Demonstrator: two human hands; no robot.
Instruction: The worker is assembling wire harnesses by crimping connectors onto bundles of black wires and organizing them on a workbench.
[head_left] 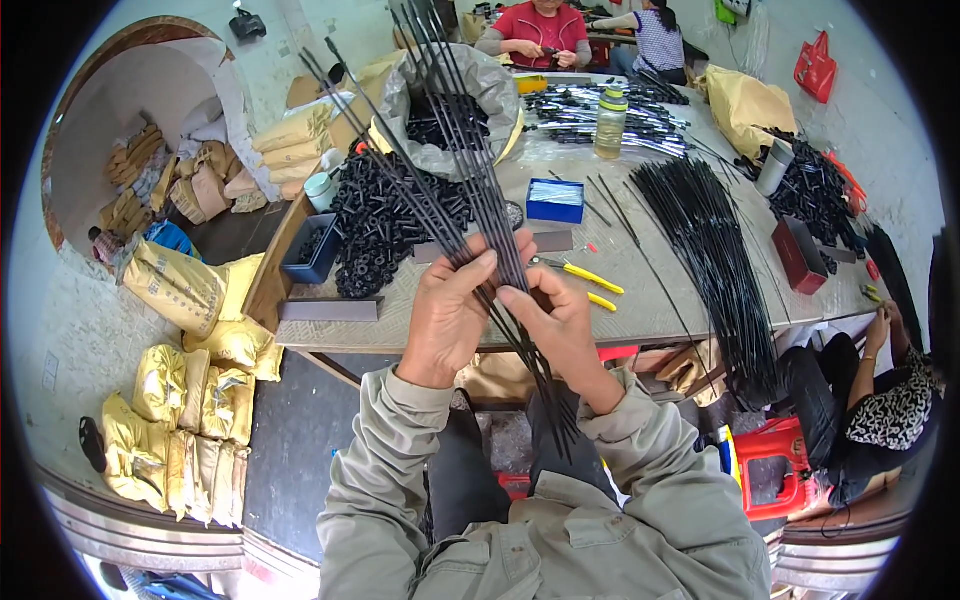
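Several long, thin black rods (474, 160) cross in front of me, fanned into two groups at the top and gathered below. My left hand (440, 320) is closed around the left group, thumb on top. My right hand (558, 325) pinches the other group between thumb and fingers, close beside the left. The lower rod ends hang over my lap, past the table edge. Just right of my hands, yellow-handled pliers (585, 277) lie on the table (520, 180). A large bundle of similar black rods (705, 265) lies farther right, its near ends jutting over the edge.
Small black plastic parts (375, 215) are heaped at left beside a dark blue bin (312, 248). A blue box (556, 200) holds thin pale sticks. Behind stand a grey sack (400, 95) and a bottle (611, 125). Co-workers sit across and at right (895, 410). Yellow sacks (165, 385) stack at left.
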